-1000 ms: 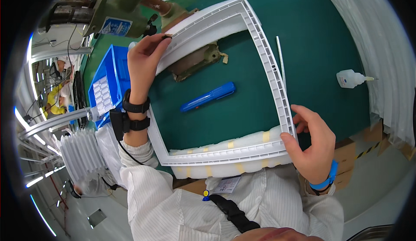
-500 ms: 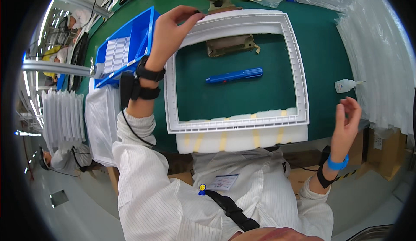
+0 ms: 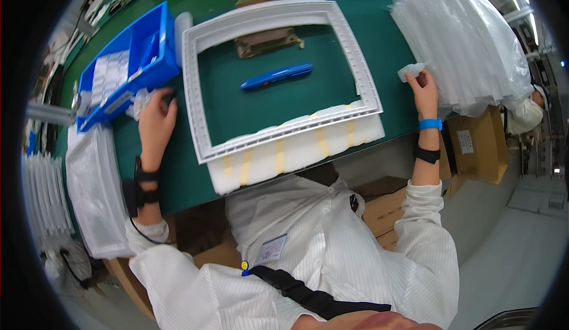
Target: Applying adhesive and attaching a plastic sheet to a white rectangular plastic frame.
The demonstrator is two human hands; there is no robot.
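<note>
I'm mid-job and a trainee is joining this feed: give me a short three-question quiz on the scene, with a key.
1. Which hand holds the small white bottle?

2. True or false: the blue pen lies within the opening of the white rectangular frame.

3. Where is the blue plastic bin?
A. Right of the frame
B. Left of the frame
C. Inside the frame's opening

Key: 1. The right hand; 2. True; 3. B.

The white frame [image 3: 192,81] looks matt plastic, the blue pen [image 3: 277,77] glossy plastic, the right-hand wrapping [image 3: 462,45] shiny film, the counter [image 3: 382,51] smooth.
</note>
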